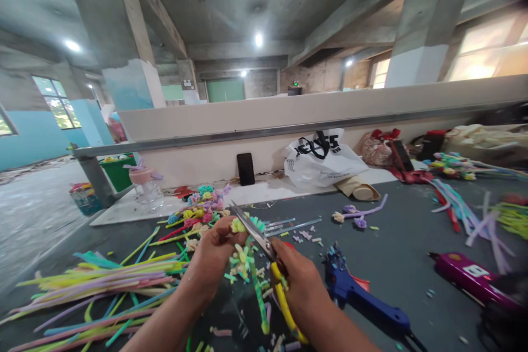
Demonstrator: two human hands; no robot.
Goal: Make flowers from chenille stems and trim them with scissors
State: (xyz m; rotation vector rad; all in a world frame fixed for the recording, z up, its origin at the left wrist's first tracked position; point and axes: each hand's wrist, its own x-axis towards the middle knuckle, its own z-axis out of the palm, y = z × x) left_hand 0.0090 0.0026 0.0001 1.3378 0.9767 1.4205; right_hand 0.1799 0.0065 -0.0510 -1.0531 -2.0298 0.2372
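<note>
My left hand (210, 258) is closed, its fingertips pinching a yellow-green and teal pipe-cleaner flower (239, 225). A second pale-green bloom and a striped green stem (258, 297) hang below it; how these join is partly hidden. My right hand (303, 280) grips yellow-handled scissors (281, 300), whose blades point up and left across the flower. Cut bits of pipe cleaner (305, 235) are scattered around both hands. To the left lies a pile of long pastel pipe cleaners (111, 280), with finished pipe-cleaner flowers (198, 217) behind it.
A blue glue gun (371, 300) lies right of my right hand, a purple glue gun (474, 278) farther right. Clear glue sticks (291, 226) lie ahead. Along the back stand a phone (246, 169), a white bag (322, 159) and a pink-lidded bottle (146, 187).
</note>
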